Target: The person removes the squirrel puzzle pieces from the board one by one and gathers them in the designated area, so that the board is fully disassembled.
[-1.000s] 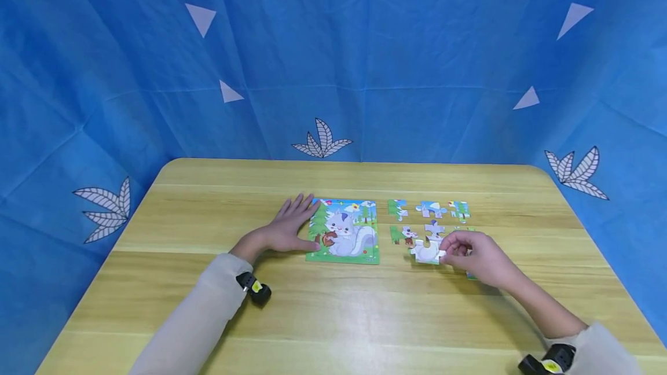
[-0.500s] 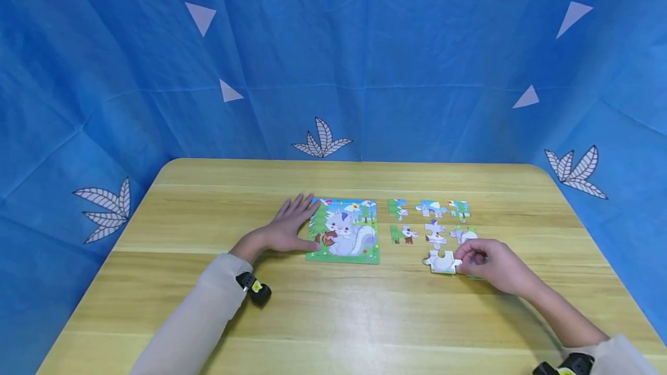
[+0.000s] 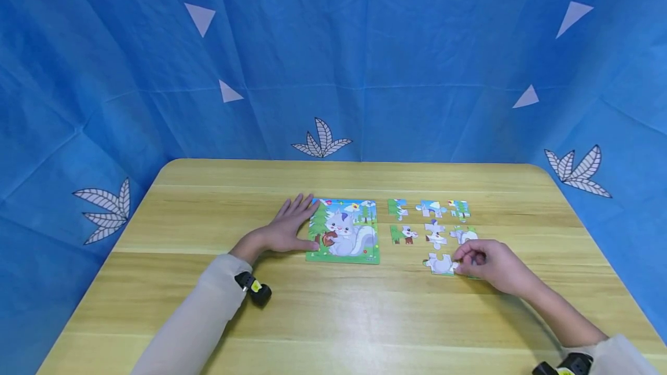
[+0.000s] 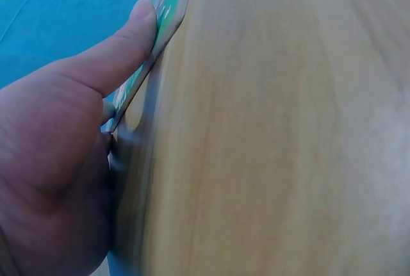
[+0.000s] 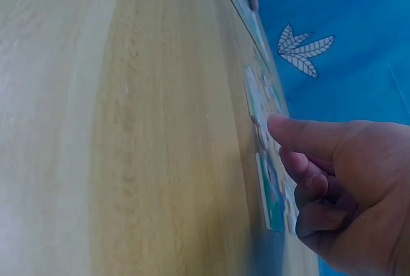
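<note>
My left hand (image 3: pixel 290 229) lies spread at the left edge of a square puzzle board (image 3: pixel 341 254) with a squirrel picture. In the left wrist view its thumb (image 4: pixel 131 42) rests on the board's rim. My right hand (image 3: pixel 487 262) pinches the right side of a pale jigsaw piece (image 3: pixel 442 265) with thumb and fingertips; the piece lies low at the table. Another jigsaw piece (image 5: pixel 270 193), green-edged, lies under the right hand, mostly hidden in the head view. A white-and-green jigsaw piece (image 3: pixel 462 235) sits just behind the hand.
Several loose jigsaw pieces stand in rows right of the board, among them a tree piece (image 3: pixel 397 208), a blue-sky piece (image 3: pixel 431 208) and a squirrel-face piece (image 3: pixel 404 235). The wooden table (image 3: pixel 333 317) ends at a blue patterned cloth (image 3: pixel 333 45) behind and at the sides.
My right hand has moved right and slightly toward me with the pale piece, then lowered it below the middle column. The left hand has stayed still.
</note>
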`<state>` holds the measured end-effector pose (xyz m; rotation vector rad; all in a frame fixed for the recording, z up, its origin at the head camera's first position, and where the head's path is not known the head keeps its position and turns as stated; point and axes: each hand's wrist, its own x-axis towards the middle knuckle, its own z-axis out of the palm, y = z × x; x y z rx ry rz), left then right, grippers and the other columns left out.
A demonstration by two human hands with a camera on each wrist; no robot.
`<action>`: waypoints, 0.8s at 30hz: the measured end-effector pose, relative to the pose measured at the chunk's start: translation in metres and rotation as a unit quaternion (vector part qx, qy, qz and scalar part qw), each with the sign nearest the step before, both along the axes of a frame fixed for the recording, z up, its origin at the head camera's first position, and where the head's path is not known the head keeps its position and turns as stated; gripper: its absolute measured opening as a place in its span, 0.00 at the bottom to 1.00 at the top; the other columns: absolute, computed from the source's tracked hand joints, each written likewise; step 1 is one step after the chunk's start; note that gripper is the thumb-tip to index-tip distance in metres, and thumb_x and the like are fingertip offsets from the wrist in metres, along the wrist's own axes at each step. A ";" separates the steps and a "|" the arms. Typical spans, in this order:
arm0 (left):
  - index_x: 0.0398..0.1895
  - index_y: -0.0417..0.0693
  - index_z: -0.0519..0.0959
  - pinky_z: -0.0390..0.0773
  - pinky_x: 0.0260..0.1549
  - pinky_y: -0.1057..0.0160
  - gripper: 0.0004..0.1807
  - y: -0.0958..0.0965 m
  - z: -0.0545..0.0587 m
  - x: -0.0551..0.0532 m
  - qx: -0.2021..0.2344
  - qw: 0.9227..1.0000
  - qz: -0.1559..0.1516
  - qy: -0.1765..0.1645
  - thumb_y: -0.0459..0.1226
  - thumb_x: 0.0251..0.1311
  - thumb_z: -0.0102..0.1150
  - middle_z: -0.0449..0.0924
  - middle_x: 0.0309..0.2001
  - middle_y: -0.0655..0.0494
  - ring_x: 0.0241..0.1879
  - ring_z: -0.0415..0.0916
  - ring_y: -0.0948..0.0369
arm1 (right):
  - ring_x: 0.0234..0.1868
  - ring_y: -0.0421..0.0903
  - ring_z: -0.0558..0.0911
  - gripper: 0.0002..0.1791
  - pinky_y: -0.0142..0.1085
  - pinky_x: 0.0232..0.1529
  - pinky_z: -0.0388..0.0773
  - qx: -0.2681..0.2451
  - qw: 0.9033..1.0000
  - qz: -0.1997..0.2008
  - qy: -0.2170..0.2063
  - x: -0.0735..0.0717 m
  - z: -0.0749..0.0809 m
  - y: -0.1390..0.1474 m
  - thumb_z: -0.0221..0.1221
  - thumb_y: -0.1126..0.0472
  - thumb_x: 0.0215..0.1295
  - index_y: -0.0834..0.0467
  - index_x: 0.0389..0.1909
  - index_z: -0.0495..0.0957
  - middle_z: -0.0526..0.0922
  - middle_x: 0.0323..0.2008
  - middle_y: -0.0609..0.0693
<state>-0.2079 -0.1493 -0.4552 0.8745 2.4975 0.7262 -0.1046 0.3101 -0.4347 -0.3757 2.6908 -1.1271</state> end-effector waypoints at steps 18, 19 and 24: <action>0.83 0.43 0.39 0.23 0.75 0.44 0.67 -0.004 0.001 -0.002 0.003 1.000 -0.004 -0.031 0.58 0.53 0.74 0.25 0.82 0.44 0.79 0.18 0.46 | 0.29 0.38 0.75 0.05 0.31 0.31 0.75 -0.021 0.996 0.078 0.049 -0.032 0.009 -0.101 0.70 0.66 0.62 0.59 0.38 0.85 0.79 0.28 0.42; 0.83 0.43 0.38 0.23 0.75 0.44 0.67 -0.004 0.002 -0.002 0.003 0.999 -0.005 -0.033 0.58 0.53 0.74 0.25 0.82 0.44 0.79 0.18 0.46 | 0.29 0.39 0.75 0.05 0.31 0.31 0.76 -0.023 0.995 0.081 0.049 -0.035 0.009 -0.110 0.70 0.66 0.62 0.59 0.37 0.85 0.79 0.28 0.42; 0.83 0.44 0.38 0.22 0.75 0.45 0.68 -0.004 0.004 -0.003 0.000 0.999 -0.009 -0.038 0.55 0.52 0.76 0.25 0.82 0.45 0.79 0.17 0.47 | 0.30 0.40 0.76 0.04 0.31 0.32 0.75 -0.041 0.995 0.079 0.042 -0.048 0.004 -0.152 0.68 0.66 0.63 0.59 0.38 0.85 0.79 0.29 0.43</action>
